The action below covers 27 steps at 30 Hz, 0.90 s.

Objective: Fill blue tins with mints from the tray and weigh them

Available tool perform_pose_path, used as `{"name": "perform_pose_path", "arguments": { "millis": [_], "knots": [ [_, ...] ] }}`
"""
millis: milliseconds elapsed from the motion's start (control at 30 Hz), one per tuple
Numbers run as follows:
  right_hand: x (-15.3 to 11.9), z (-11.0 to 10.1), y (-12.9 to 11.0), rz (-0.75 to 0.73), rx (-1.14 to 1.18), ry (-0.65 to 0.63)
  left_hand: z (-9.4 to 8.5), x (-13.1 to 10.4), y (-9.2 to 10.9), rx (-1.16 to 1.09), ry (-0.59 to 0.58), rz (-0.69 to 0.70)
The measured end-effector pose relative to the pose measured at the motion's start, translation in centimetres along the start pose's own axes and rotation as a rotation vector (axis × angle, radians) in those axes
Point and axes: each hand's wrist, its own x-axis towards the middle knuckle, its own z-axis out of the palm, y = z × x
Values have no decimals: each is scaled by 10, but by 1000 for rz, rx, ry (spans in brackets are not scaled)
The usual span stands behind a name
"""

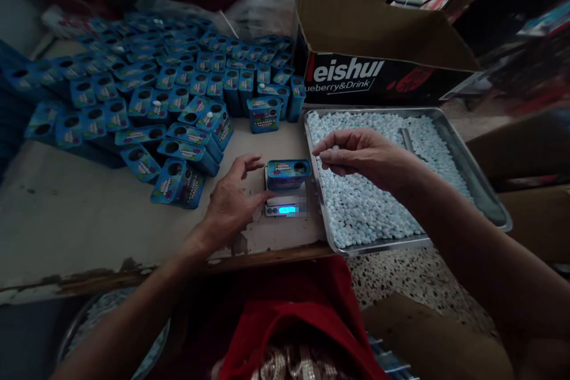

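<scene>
A small digital scale (285, 209) with a lit blue display lies near the table's front edge. On it rests a blue candy tin (288, 174), its round opening facing up at the right end. My left hand (234, 199) is beside the scale, thumb and fingers spread, the thumb tip close to the scale's left side. Above the left rim of a metal tray (327, 231) hovers my right hand (351, 154), thumb and forefinger pinched together. Whatever sits between those fingertips is too small to make out. Pale blue and white candies (374, 214) fill the tray.
Several blue tins (187, 89) crowd the table's left and back, with one tin (263, 114) standing behind the scale. A metal scoop (407, 139) lies among the candies. Behind the tray is an open cardboard box (347, 80). Below left, a round container (71, 332) holds more candies.
</scene>
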Motion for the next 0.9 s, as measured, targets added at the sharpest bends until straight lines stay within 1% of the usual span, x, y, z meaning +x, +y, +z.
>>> {"name": "perform_pose_path", "arguments": {
  "millis": [67, 167, 233, 300, 333, 367, 433, 467, 533, 600, 633, 700, 767, 833, 900],
  "knots": [
    [-2, -2, -2, -16, -94, 21, 5, 2, 1, -3, 1, -42],
    [-10, -11, -1, -58, -312, 90, 12, 8, 3, 9, -46, -68],
    [-19, -18, 9, -76, -435, 147, 16, 14, 5, -31, -90, -21],
    [-29, -21, 27, -87, -430, 238, 19, 22, 9, -73, -105, 94],
    [-32, -20, 38, -88, -351, 298, 20, 26, 12, -64, -100, 174],
    [-35, -16, 49, -81, -213, 363, 21, 31, 17, -23, -94, 267],
    [-35, -5, 69, -26, 196, 463, 23, 41, 33, 130, -72, 486],
    [-33, 2, 77, 21, 427, 476, 24, 46, 44, 218, -56, 607],
    [-28, 14, 86, 96, 831, 461, 27, 53, 67, 367, -47, 838],
    [-23, 22, 88, 82, 1119, 444, 33, 57, 89, 467, -77, 1010],
    [-22, 25, 87, 52, 1230, 444, 37, 58, 96, 503, -101, 1066],
    [-21, 28, 84, 25, 1395, 461, 46, 59, 101, 553, -135, 1117],
    [-23, 29, 82, 84, 1485, 476, 55, 61, 96, 566, -119, 1102],
    [-23, 27, 82, 151, 1508, 493, 62, 63, 86, 547, -56, 1030],
    [-22, 25, 83, 173, 1501, 508, 66, 63, 75, 481, 33, 908]
  ]
}}
